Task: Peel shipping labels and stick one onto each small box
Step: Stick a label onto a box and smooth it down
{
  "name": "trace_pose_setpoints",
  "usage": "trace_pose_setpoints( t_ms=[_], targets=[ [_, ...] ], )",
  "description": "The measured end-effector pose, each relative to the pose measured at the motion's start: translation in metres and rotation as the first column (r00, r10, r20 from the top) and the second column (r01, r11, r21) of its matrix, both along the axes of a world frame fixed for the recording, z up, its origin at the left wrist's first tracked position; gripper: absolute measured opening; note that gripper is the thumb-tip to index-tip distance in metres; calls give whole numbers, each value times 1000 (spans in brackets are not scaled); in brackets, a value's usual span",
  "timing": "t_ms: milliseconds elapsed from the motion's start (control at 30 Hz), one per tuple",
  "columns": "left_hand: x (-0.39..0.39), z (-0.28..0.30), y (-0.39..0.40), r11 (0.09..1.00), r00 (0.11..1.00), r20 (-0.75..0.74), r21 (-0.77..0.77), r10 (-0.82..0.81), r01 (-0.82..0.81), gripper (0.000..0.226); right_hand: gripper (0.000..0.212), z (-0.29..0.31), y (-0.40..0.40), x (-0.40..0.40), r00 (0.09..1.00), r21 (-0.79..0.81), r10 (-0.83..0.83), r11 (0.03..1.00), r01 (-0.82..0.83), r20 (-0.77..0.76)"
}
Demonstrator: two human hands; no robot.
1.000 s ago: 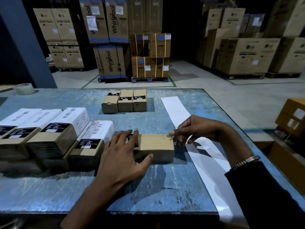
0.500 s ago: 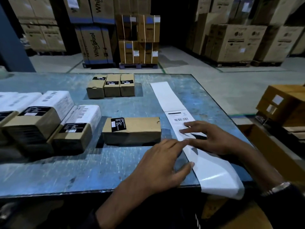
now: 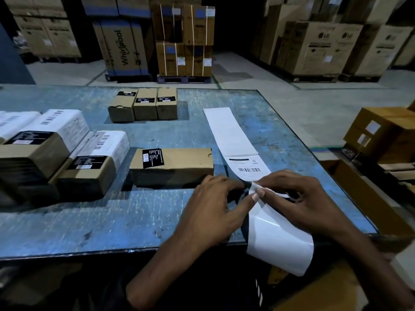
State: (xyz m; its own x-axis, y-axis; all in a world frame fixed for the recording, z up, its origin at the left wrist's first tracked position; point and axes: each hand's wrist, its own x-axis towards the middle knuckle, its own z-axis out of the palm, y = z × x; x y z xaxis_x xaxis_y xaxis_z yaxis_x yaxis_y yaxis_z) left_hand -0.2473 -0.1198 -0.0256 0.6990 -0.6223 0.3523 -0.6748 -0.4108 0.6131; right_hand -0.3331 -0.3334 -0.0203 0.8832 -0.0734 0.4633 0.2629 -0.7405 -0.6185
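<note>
White label strip (image 3: pixel 231 133) runs down the right part of the blue, scuffed desk (image 3: pixel 89 221), from mid-desk toward the near edge, where its glossy end curls over and hangs off. One printed shipping label (image 3: pixel 248 166) with a barcode shows on the strip just beyond the hands; the stretch farther back is blank.

Both hands meet over the strip close to the near edge. The left hand (image 3: pixel 215 212) has its thumb and forefinger pinched on a lifted corner of the label paper, the other fingers curled loosely. The right hand (image 3: pixel 301 203) comes in from the right, its fingers pinching the same raised corner from the opposite side and its palm lying over the strip. Whether the part they lift is the label or its backing cannot be told.

Just left of the hands, apart from them, a small brown cardboard box (image 3: pixel 171 166) lies on its long side, with a black sticker at the left end of its top face and no white label. At the far middle of the desk three more small boxes (image 3: pixel 144 104) stand side by side, touching, each with a black sticker on top. On the left, larger boxes (image 3: pixel 67 140) wrapped with white barcode labels lie packed together.

Behind the desk, big cartons (image 3: pixel 122 43) stand stacked on the warehouse floor, and more brown cartons (image 3: pixel 386 133) sit low at the right.
</note>
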Motion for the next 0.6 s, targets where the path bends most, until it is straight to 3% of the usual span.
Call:
trace_pose_setpoints(
  t_ms=[100,167,433,600],
  targets=[
    [1,-1,-6,978,943,-314,-205,-109,44,27,23,2,1,-2,1000,35,-22,999,21,3],
    [4,-3,-7,959,873,-456,-279,-172,43,31,27,4,1,-4,998,81,-56,995,54,30],
    [12,-5,-2,927,747,-608,-373,-268,29,24,22,5,1,2,999,75,26,997,-29,47],
    [8,-3,0,940,744,-619,-340,-252,35,32,11,7,4,3,999,69,32,997,-34,33]
  ],
)
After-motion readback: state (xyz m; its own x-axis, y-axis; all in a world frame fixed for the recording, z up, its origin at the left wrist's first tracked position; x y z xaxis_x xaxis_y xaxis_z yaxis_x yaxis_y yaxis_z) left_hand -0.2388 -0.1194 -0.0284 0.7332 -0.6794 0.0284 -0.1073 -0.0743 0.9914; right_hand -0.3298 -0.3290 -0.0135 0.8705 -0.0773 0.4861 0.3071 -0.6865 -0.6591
